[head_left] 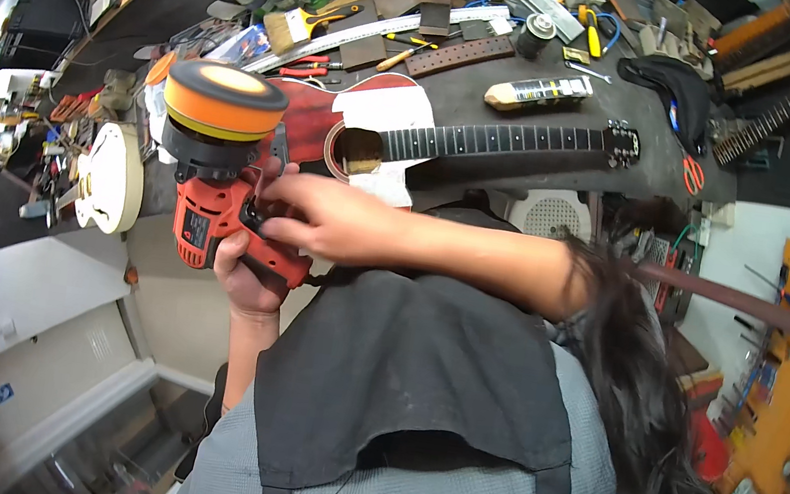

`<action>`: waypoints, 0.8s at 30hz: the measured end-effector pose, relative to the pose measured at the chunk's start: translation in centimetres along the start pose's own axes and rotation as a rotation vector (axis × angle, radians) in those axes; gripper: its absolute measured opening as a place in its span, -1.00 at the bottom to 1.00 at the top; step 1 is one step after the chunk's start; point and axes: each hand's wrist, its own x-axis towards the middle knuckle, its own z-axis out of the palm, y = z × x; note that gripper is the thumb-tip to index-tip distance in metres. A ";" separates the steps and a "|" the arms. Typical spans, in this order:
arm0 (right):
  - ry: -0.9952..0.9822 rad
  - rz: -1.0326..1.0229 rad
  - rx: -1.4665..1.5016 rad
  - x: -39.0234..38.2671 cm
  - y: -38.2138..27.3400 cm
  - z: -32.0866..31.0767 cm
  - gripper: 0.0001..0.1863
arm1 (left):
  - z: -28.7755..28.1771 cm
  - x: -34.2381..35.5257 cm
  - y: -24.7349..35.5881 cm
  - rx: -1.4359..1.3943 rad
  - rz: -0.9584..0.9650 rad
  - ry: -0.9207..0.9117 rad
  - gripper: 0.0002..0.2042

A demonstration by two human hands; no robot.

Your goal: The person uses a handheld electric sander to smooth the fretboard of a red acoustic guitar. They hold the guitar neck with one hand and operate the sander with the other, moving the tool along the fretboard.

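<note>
My left hand (251, 285) is wrapped round the handle of a red-and-black power polisher (207, 221), its thumb lying along the body. The polisher is tipped so that its orange foam pad (225, 102) faces upward. From the right my right hand (328, 219) reaches across my front, fingers curled against the tool's black part near the handle; the fingertips are partly hidden. Beyond the polisher, a red acoustic guitar (315, 130) lies on the dark bench with its neck pointing right. White paper (389, 110) covers areas beside its soundhole, and the polisher hides part of its body.
Tools crowd the back of the bench (562, 205): a paintbrush (289, 30), a metal ruler (385, 28), a spray can (536, 36) and red-handled scissors (692, 175). A cream guitar body (114, 179) stands at the left. A stool (551, 211) shows beyond my right forearm.
</note>
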 end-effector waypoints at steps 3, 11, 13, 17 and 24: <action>0.130 -0.036 -0.041 1.4 -0.3 4.5 -0.56 | -1.3 0.0 1.1 0.030 -0.004 -0.071 -0.03; 0.234 -0.042 -0.169 0.6 -1.8 7.0 -0.64 | -3.4 -0.7 3.0 0.085 0.003 -0.226 -0.01; 0.266 -0.047 -0.195 0.5 -1.7 7.7 -0.67 | -3.8 -0.9 3.2 0.103 -0.017 -0.247 0.00; 0.280 -0.048 -0.275 0.7 -1.5 7.8 -0.68 | -3.6 -1.4 3.7 0.117 -0.065 -0.295 -0.01; 0.211 -0.043 -0.354 -0.1 -0.7 5.7 -0.58 | -2.2 -1.2 2.9 0.169 -0.034 -0.254 -0.06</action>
